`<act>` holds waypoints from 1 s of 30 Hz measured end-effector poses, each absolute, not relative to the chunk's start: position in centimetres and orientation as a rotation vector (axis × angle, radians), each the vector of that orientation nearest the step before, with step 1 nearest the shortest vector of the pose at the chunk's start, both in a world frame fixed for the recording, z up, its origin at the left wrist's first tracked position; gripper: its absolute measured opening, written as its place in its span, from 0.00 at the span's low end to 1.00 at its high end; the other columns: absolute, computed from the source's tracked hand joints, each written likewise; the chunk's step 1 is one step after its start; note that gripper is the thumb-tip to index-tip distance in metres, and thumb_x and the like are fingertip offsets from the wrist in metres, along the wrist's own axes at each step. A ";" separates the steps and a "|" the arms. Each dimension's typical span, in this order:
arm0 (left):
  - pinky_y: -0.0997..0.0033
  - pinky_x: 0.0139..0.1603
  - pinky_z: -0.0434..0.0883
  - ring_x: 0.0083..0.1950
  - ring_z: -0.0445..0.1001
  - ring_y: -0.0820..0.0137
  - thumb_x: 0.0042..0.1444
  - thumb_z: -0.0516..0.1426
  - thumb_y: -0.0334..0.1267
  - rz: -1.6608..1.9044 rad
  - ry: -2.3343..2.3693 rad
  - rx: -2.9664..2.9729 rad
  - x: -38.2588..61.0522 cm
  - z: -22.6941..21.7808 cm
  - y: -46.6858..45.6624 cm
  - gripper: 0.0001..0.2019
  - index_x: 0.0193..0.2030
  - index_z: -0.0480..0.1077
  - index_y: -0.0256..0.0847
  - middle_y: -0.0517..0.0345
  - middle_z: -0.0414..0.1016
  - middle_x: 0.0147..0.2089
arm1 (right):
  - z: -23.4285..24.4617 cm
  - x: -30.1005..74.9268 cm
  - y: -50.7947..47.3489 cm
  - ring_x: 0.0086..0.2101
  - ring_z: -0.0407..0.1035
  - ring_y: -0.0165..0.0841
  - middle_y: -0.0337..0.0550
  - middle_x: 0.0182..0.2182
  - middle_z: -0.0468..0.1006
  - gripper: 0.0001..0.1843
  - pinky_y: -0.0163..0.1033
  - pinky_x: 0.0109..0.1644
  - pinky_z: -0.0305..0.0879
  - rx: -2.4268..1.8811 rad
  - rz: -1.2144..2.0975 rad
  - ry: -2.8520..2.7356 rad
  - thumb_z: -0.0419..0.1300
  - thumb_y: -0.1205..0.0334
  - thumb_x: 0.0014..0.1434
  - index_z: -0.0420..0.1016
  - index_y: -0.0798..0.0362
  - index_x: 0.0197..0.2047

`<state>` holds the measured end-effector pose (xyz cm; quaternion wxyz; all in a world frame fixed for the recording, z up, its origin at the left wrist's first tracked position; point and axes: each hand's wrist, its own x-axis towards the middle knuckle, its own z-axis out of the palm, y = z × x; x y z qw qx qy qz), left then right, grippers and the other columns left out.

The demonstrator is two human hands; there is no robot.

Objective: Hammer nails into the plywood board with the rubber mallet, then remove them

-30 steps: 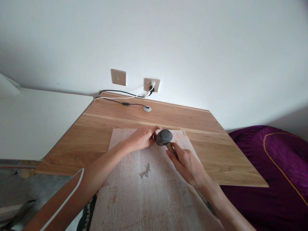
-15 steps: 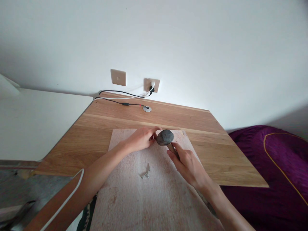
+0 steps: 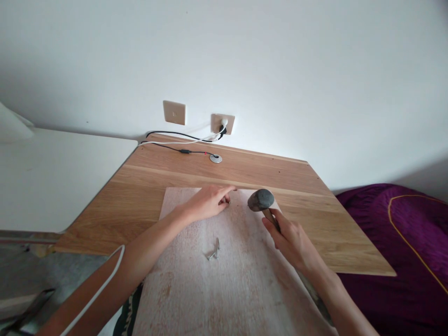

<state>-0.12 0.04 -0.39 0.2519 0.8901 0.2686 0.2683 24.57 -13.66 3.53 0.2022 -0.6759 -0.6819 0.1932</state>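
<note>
My left hand (image 3: 209,201) rests on the far part of a pale worn board (image 3: 227,280), fingers pinched together around a small nail that I can barely make out. My right hand (image 3: 291,240) grips the wooden handle of a hammer (image 3: 262,201), whose dark grey head hovers a short way to the right of my left fingertips. A few loose nails (image 3: 213,252) lie on the board nearer to me, between my forearms.
The board lies on a wooden desk (image 3: 147,186) set against a white wall. Black and white cables (image 3: 182,142) run from a wall socket (image 3: 222,123) across the desk's back edge. A purple bed cover (image 3: 402,242) is to the right, a white surface (image 3: 52,177) to the left.
The hammer head was against my left fingertips; now my right hand has swung it away to the right. My left hand stays put.
</note>
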 end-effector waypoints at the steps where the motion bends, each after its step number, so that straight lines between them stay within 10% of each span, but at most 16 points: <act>1: 0.67 0.48 0.76 0.43 0.84 0.66 0.59 0.62 0.22 0.731 0.735 2.420 -0.1 -0.5 0.0 0.27 0.64 0.70 0.42 0.57 0.86 0.42 | 3.3 24.8 -13.8 0.22 0.74 0.41 0.39 0.20 0.75 0.14 0.41 0.30 0.62 -1.902 0.527 -1.892 0.49 0.51 0.71 0.71 0.49 0.46; 10: 0.64 0.51 0.77 0.44 0.83 0.65 0.62 0.61 0.23 0.726 0.759 2.538 -0.1 0.0 -0.4 0.24 0.64 0.71 0.42 0.56 0.85 0.42 | 2.2 24.7 -14.2 0.31 0.81 0.46 0.47 0.31 0.83 0.18 0.42 0.33 0.62 -1.913 0.417 -1.892 0.46 0.51 0.73 0.71 0.51 0.52; 18: 0.52 0.67 0.72 0.64 0.75 0.57 0.69 0.61 0.33 0.663 0.456 2.828 -2.3 1.4 -6.2 0.14 0.60 0.73 0.40 0.46 0.77 0.63 | 1.5 25.1 -14.2 0.34 0.82 0.47 0.51 0.34 0.85 0.18 0.42 0.34 0.64 -1.891 0.376 -1.902 0.45 0.52 0.74 0.71 0.52 0.54; 30: 0.62 0.57 0.75 0.54 0.76 0.62 0.70 0.56 0.27 0.598 0.398 2.912 -5.9 1.7 -10.9 0.09 0.51 0.75 0.38 0.50 0.81 0.51 | 2.0 24.8 -14.3 0.25 0.76 0.43 0.42 0.24 0.78 0.16 0.41 0.32 0.60 -1.910 0.442 -1.850 0.47 0.51 0.74 0.71 0.50 0.50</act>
